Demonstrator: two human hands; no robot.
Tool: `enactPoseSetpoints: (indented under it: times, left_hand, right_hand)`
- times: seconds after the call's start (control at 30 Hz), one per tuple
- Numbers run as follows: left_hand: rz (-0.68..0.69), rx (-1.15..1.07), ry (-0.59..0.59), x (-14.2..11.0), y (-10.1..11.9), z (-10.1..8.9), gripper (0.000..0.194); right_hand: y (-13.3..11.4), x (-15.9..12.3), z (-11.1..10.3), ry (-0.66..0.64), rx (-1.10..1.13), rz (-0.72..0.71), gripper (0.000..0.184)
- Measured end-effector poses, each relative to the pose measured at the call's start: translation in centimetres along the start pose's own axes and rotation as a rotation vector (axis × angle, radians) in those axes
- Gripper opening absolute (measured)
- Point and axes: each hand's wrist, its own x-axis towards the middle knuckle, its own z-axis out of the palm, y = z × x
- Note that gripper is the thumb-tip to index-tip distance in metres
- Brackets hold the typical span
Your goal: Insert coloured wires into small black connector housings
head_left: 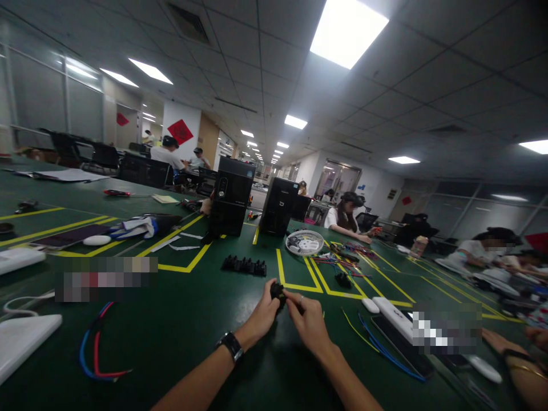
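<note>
A small black block point(277, 290), seemingly a plastic electrical part, is held up over the green table. My left hand point(262, 313) is closed around its left side, with a black watch on that wrist. The fingertips of my right hand point(309, 321) pinch at the block's right side; a ring shows on one finger. Whether a thin wire is also between those fingertips is too small to tell. Just beyond my hands lies a row of similar black blocks point(244, 266). Another black block point(342, 279) rests to the right, near a tangle of coloured wires point(349, 254).
Red and blue wires point(96, 342) lie at left, blue and yellow wires point(385, 347) at right. A white round basket point(305, 242) and two black computer-like towers point(232, 197) stand farther back. A white power strip point(391, 314) and another person's hand point(499, 342) are at right.
</note>
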Motion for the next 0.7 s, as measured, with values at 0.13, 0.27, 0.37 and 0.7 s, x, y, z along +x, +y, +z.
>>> enactPoseSetpoints:
  times: [0.13, 0.27, 0.37, 0.7]
  left_hand:
    - [-0.059, -0.262, 0.016, -0.2, 0.2, 1.1, 0.057]
    - [-0.116, -0.441, 0.065, -0.1, 0.2, 1.9, 0.063]
    - [-0.127, -0.485, 0.073, -0.2, 0.1, 2.0, 0.064]
    - [-0.097, -0.129, 0.077, -0.3, -0.8, 1.4, 0.058]
  right_hand:
    - [0.2, -0.3, 0.6, 0.034, 0.032, 0.001, 0.032]
    - [0.5, -0.6, 1.0, -0.006, 0.041, -0.037, 0.035]
    - [0.6, -0.6, 0.9, -0.026, 0.05, -0.051, 0.036]
    - [1.2, -0.3, -0.3, -0.129, 0.073, -0.045, 0.034]
